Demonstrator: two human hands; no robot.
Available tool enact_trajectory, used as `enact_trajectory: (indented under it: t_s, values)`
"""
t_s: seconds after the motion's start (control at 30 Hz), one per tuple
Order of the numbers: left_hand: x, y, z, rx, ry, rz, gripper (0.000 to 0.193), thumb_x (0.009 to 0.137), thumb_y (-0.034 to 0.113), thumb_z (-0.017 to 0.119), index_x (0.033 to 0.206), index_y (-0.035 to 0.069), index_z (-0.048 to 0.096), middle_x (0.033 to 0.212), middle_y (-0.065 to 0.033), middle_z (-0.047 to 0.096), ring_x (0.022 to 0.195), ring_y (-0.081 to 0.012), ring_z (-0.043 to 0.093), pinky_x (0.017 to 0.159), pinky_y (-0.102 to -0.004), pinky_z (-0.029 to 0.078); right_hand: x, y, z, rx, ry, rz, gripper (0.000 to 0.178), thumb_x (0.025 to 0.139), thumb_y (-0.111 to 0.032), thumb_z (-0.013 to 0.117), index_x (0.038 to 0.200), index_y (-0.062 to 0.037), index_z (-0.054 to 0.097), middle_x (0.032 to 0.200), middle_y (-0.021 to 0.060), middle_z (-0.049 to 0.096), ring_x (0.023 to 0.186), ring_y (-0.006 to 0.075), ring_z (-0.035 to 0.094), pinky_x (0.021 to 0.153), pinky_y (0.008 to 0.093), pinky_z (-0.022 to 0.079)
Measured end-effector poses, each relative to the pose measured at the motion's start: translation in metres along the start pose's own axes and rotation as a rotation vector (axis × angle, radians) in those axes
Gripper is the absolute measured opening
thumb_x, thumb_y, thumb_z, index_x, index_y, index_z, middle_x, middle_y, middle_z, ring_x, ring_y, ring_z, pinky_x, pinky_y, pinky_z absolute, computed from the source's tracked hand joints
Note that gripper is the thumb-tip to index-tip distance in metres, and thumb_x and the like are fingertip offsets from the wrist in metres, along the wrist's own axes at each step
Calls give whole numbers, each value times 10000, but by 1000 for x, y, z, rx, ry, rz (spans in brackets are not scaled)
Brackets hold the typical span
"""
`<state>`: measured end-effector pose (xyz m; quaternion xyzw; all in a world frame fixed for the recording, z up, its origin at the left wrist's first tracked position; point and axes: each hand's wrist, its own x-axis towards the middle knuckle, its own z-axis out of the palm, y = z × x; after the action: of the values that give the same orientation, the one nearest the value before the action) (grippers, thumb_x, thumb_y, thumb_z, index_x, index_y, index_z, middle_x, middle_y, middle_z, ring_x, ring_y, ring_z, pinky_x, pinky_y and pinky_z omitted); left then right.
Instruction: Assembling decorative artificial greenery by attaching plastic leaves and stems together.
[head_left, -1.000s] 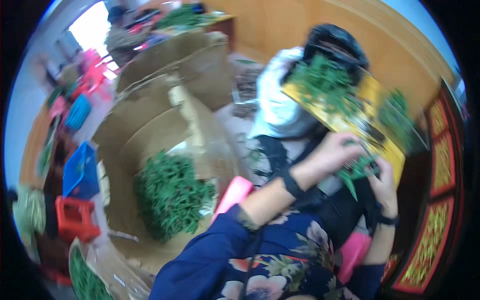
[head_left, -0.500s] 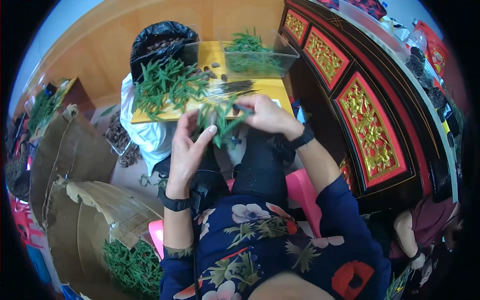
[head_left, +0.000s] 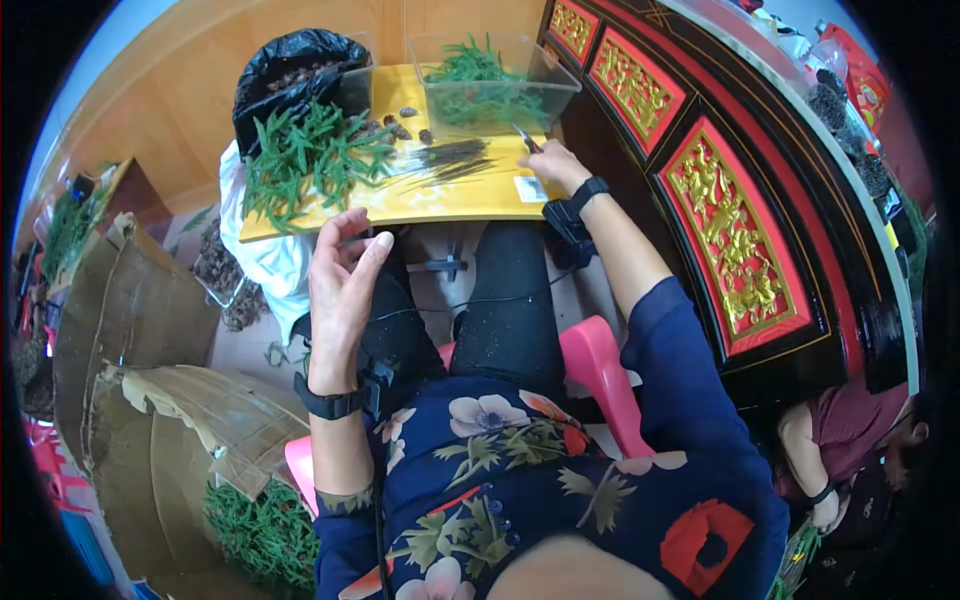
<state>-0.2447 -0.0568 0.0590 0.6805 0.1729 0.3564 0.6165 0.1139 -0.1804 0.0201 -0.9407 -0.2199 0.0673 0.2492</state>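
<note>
My left hand (head_left: pixel 342 272) is raised in front of the near edge of the yellow table (head_left: pixel 400 208), fingers curved and apart, with nothing visible in it. Over the table's right side, my right hand (head_left: pixel 556 166) is closed on a small dark-handled tool (head_left: pixel 529 141) with a pointed metal tip. Its exact kind is too small to tell. Left of that hand lies a bundle of thin dark wire-like stems (head_left: pixel 452 160). Green artificial sprigs (head_left: pixel 318 160) are heaped on the table's left, beside several brown pine cones (head_left: pixel 396 130).
A clear plastic bin (head_left: pixel 490 115) of green sprigs stands at the back right. A black plastic bag (head_left: pixel 290 85) sits back left. A torn cardboard box (head_left: pixel 150 300) and more greenery (head_left: pixel 262 530) are at my left. A carved black-and-red cabinet (head_left: pixel 735 240) borders the right; another person's hand (head_left: pixel 826 510) shows lower right.
The green sprig between my hands is no longer in them. My right hand has moved away, up and right, with the tool. My left hand has drawn slightly left, its fingers parted.
</note>
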Motion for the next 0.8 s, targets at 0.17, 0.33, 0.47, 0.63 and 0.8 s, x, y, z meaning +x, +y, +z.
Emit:
enact_trajectory:
  t_s: [0.17, 0.33, 0.47, 0.63, 0.8]
  values:
    - [-8, -7, 6, 61, -29, -59, 416, 804, 173, 671, 1132, -27, 512, 1070, -100, 559, 880, -128, 535, 795, -261, 439, -28, 2, 17, -172, -3, 49, 764, 658, -457, 688, 1215, 20, 474, 1166, 220, 516, 1055, 353, 521, 896, 386, 433]
    - [-7, -16, 11, 76, -90, -88, 396, 801, 161, 674, 1116, -27, 526, 1044, -86, 571, 844, -127, 542, 777, -261, 444, -35, -11, 23, -230, 65, 27, 806, 650, -578, 673, 1200, -12, 511, 1219, 235, 466, 1178, 355, 421, 975, 447, 352]
    - [-6, -33, 14, 109, -111, -117, 375, 798, 149, 676, 1102, -22, 537, 1018, -78, 581, 806, -120, 547, 759, -252, 449, -36, -17, 31, -250, 124, -60, 768, 654, -574, 672, 1200, -56, 522, 1203, 219, 468, 1169, 350, 408, 947, 491, 348]
    - [-8, -66, 25, 168, -160, -129, 348, 794, 140, 677, 1078, -18, 551, 970, -71, 597, 780, -112, 556, 721, -243, 458, -39, -44, 53, -290, 221, -475, 540, 734, -437, 647, 1170, -129, 562, 1133, 158, 504, 1105, 327, 443, 891, 502, 366]
    - [4, -77, 40, 259, -266, -136, 307, 788, 143, 679, 1028, -18, 576, 862, -56, 615, 749, -110, 560, 685, -247, 466, -36, -63, 80, -270, 157, -752, 245, 808, -217, 576, 1035, -137, 625, 1029, 116, 537, 1007, 315, 510, 829, 456, 414]
